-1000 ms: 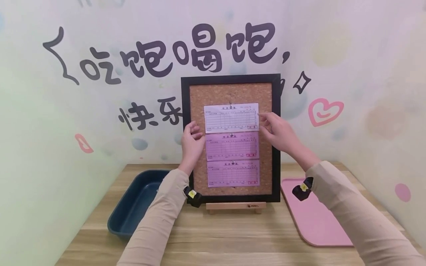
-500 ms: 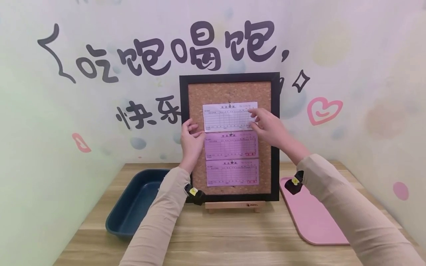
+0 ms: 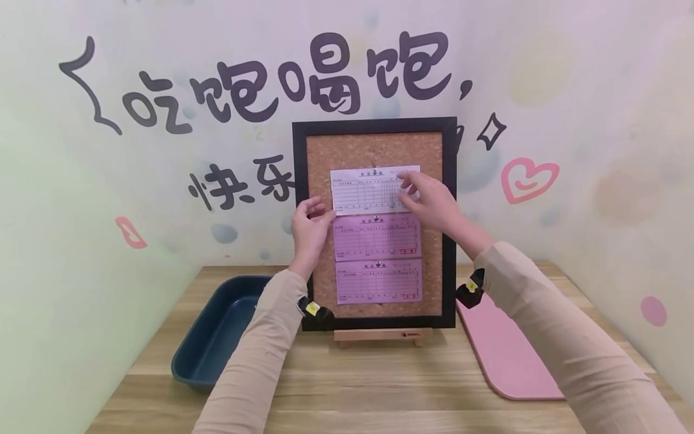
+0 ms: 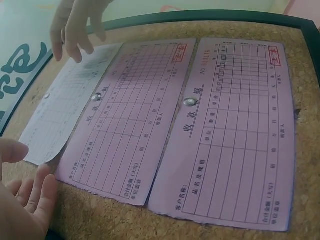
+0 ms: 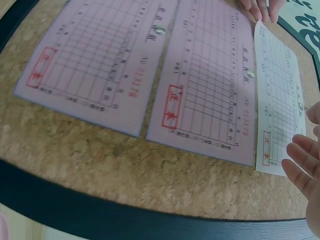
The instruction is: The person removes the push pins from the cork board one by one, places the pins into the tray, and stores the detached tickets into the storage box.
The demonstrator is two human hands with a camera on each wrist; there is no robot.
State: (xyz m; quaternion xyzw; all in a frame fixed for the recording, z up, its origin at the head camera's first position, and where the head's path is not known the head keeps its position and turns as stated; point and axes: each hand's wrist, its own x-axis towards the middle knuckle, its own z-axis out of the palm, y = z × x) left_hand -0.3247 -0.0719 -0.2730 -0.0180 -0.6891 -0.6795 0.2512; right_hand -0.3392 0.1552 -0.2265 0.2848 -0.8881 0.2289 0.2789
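Three receipt slips hang one above another on a black-framed corkboard [image 3: 374, 148], each under a metal pushpin. On top is the white receipt slip [image 3: 358, 191]; below it are the middle pink slip [image 3: 358, 236] and the bottom pink slip [image 3: 360, 283]. At the white slip's lower left corner is my left hand [image 3: 311, 232], its thumb and loosely bent fingers apart in the left wrist view [image 4: 30, 200]. My right hand [image 3: 434, 202] hovers in front of the white slip's right part, thumb and fingertips spread and covering some of its print. Neither hand grips anything.
A small wooden easel [image 3: 382, 336] holds the board up on the wooden table [image 3: 379, 386]. To the left sits a deep blue tray [image 3: 217, 337], partly behind the left sleeve. A flat pink tray [image 3: 520, 361] lies to the right under the right forearm.
My right hand has shifted left and slightly up, from the white slip's right edge to in front of its right part. My left hand has hardly moved.
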